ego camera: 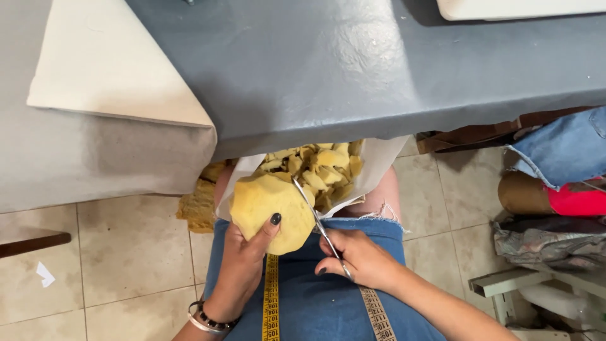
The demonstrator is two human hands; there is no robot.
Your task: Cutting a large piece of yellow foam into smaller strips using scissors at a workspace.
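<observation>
On my lap a white bag [379, 165] is lying open, and it is holding a heap of small yellow foam scraps [320, 165] piled against its far side, under the edge of the grey table [328, 69].

I am gripping a rounded piece of yellow foam [270, 211] in my left hand [247, 252]: the thumb, with its dark nail, is pressing on the near face while the fingers are wrapping behind it, so the hand is closed around the foam. The piece is sitting just in front of the bag's mouth, above my denim skirt [315, 297].

My right hand [361, 259] is closed around the handles of a pair of scissors [319, 227]. The blades are running up along the right edge of the foam piece and touching it; how far apart they are standing I cannot tell, since they are showing as one thin line.

A yellow tape measure [271, 297] is hanging down over the skirt in two strands, one under each wrist. A bangle [208, 319] is circling my left wrist. A cream cloth [107, 63] is lying over the table's left corner. A larger chunk of foam [199, 205] is resting on the tiled floor [126, 252] left of my knee, and to the right bundles of denim and other fabric [562, 170] are crowding a low shelf.
</observation>
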